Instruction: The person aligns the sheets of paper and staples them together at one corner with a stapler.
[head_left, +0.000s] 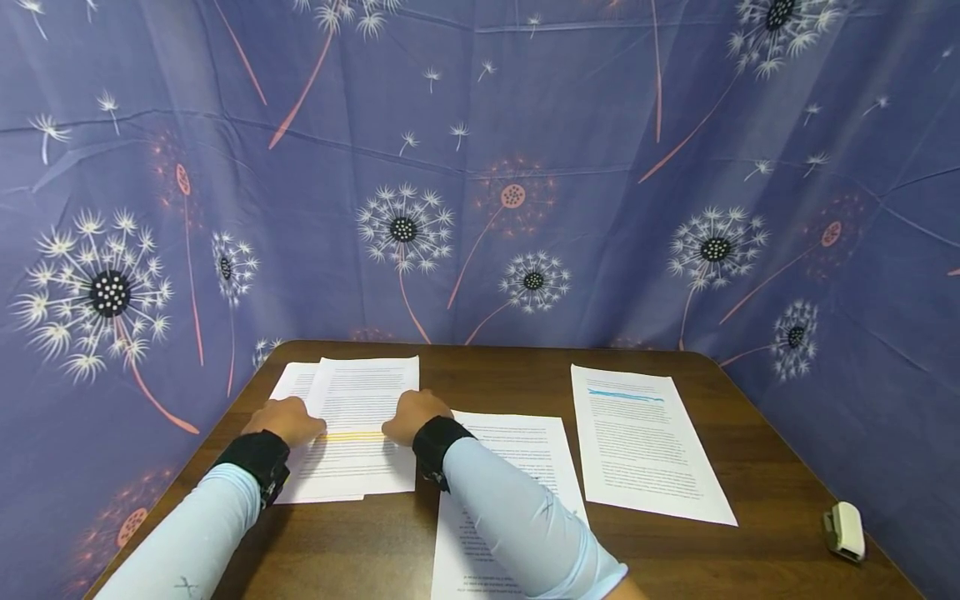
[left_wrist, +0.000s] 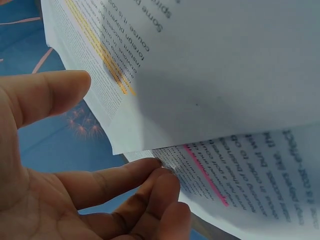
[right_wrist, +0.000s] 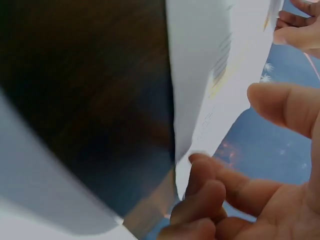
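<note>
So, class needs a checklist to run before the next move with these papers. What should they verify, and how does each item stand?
1. Both hands at the paired sheets: ok; left hand at the left side, right hand at the right.
2. Pair's edges flush: not ok; the yellow-marked sheet leaves part of the pink-marked sheet showing.
3. Middle sheet apart from the pair: ok.
4. Blue-marked sheet apart from the others: ok.
5. White stapler-like device in hand: not ok; it lies far right on the table.
6. Device loaded: cannot tell.
</note>
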